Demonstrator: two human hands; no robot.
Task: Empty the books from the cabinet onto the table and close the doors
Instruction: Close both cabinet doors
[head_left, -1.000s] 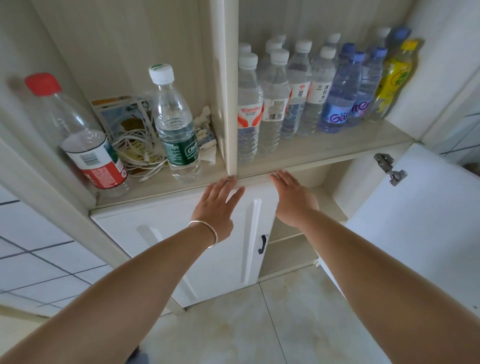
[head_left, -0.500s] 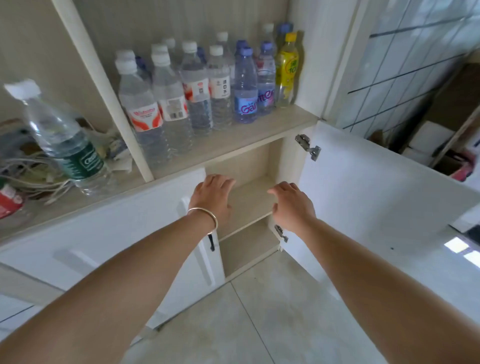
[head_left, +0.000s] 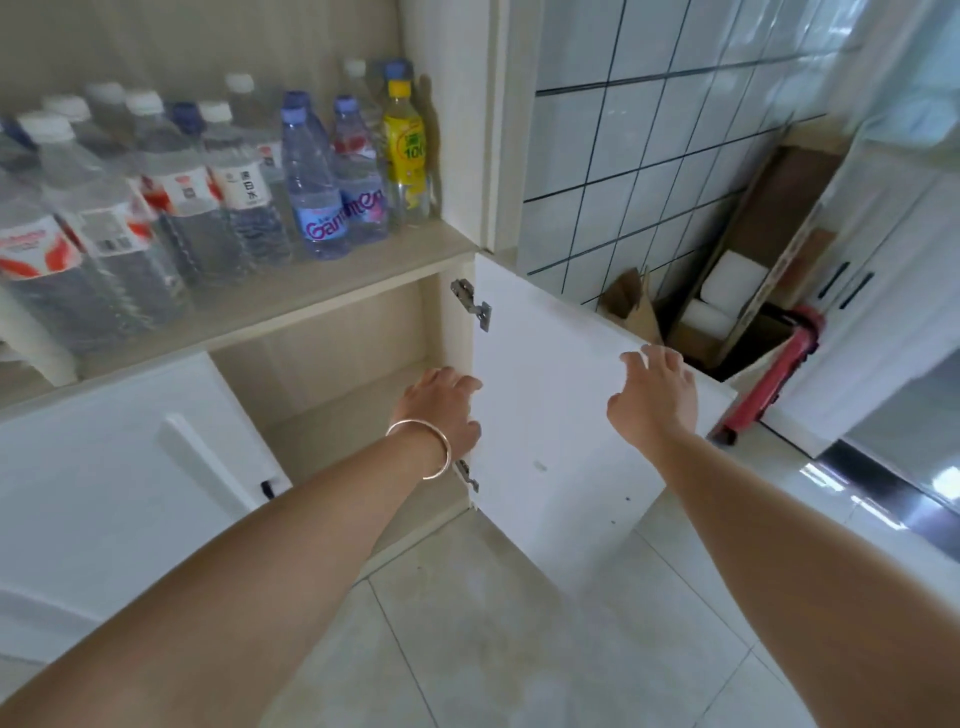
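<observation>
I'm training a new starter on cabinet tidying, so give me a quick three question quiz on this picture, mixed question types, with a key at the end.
1. True or false: the right-hand lower door of the cabinet stands open.
2. Which hand wears the bracelet? A) the left hand B) the right hand
3. Fill in: the bottle with the yellow cap stands at the ______ end of the row of bottles on the shelf.

Key
1. True; its hinges show and the compartment behind it is visible, with no books in the part that shows.
2. A.
3. Right.
</observation>
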